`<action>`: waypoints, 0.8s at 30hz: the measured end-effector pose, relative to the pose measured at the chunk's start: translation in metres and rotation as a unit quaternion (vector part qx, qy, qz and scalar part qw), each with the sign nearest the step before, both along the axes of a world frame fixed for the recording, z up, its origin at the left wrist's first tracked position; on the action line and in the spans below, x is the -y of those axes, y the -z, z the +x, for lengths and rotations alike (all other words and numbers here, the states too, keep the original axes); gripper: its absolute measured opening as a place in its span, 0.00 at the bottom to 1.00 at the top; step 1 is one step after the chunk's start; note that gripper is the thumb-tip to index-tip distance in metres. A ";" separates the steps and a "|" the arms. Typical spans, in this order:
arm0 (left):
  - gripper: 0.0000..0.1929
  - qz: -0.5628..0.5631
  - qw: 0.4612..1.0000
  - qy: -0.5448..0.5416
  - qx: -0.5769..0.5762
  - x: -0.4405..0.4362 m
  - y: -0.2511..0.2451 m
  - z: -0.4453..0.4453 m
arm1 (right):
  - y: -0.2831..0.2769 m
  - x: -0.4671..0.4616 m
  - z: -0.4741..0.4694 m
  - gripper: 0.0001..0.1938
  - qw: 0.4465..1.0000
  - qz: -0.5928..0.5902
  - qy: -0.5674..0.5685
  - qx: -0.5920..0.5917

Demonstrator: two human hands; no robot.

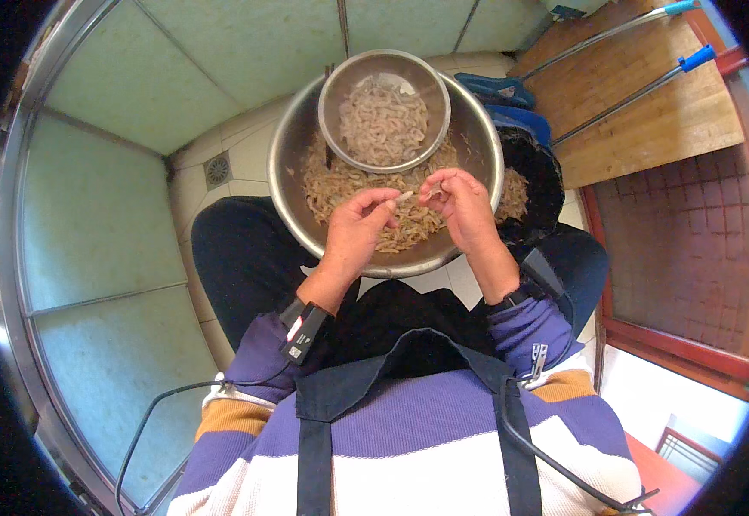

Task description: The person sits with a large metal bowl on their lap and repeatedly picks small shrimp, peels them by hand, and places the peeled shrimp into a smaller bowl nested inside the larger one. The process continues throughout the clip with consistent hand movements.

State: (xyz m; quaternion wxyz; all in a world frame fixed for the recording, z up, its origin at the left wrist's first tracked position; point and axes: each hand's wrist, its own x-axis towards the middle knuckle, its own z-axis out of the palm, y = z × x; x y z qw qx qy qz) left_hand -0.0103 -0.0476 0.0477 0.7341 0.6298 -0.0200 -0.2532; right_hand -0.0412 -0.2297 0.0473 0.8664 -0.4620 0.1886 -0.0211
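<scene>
My left hand (362,224) pinches a small pale shrimp (404,196) between thumb and fingertips. Just right of it, the curled fingers of my right hand (463,208) hold what looks like a scrap of shrimp shell (435,192). Both hands are over a wide stainless steel basin (406,261) between my knees. Small brownish shrimp (406,235) cover much of its bottom. Over the basin's far side rests a smaller metal bowl (330,129), holding a heap of pale peeled shrimp (384,122).
Right of the basin, a black plastic bag (545,187) contains brownish shells (513,197). Blue mop heads or brooms (519,122) with metal handles (619,97) lean by a wooden panel (658,122). Greenish panels (103,213) enclose the left, near a floor drain (218,169). Cables run along both sleeves.
</scene>
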 end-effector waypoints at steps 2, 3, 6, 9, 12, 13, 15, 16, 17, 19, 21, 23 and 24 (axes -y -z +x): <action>0.10 0.024 0.997 0.004 0.067 0.001 0.001 0.000 | 0.001 -0.004 -0.002 0.07 0.997 0.074 -0.016 -0.010; 0.09 0.036 0.995 0.006 0.093 0.002 0.001 0.000 | 0.001 -0.007 -0.003 0.07 0.998 0.046 -0.050 -0.005; 0.10 0.077 0.993 0.020 0.091 0.001 0.001 0.000 | 0.005 -0.016 -0.005 0.07 0.987 -0.066 -0.143 0.028; 0.09 0.036 0.998 -0.001 0.058 0.001 0.001 0.001 | 0.007 -0.016 -0.005 0.06 0.989 -0.059 -0.137 -0.022; 0.09 0.023 0.998 -0.014 0.057 0.001 0.002 0.000 | 0.007 -0.013 -0.004 0.06 0.988 -0.062 -0.142 -0.015; 0.08 0.034 0.997 -0.015 0.062 0.000 0.001 0.000 | 0.006 -0.012 -0.004 0.06 0.986 -0.074 -0.145 -0.016; 0.07 0.060 0.997 -0.018 0.041 -0.001 0.001 0.000 | 0.005 -0.011 -0.003 0.06 0.984 -0.089 -0.150 -0.022; 0.06 0.104 0.989 -0.017 0.105 -0.003 0.001 0.001 | 0.005 -0.010 -0.003 0.06 0.984 -0.096 -0.152 -0.020; 0.06 0.144 0.977 -0.013 0.159 -0.007 0.000 0.002 | 0.004 -0.010 -0.003 0.05 0.982 -0.106 -0.155 -0.024; 0.05 0.187 0.961 -0.010 0.204 -0.012 0.001 0.005 | 0.004 -0.009 -0.001 0.05 0.979 -0.119 -0.161 -0.028; 0.06 0.193 0.963 -0.014 0.187 -0.015 0.004 0.007 | 0.005 -0.010 0.000 0.05 0.979 -0.119 -0.166 -0.016; 0.06 0.199 0.958 -0.008 0.207 -0.019 0.007 0.008 | 0.004 -0.011 0.004 0.04 0.978 -0.122 -0.167 -0.032; 0.06 0.198 0.955 -0.008 0.219 -0.020 0.009 0.009 | 0.002 -0.010 0.006 0.04 0.977 -0.123 -0.167 -0.046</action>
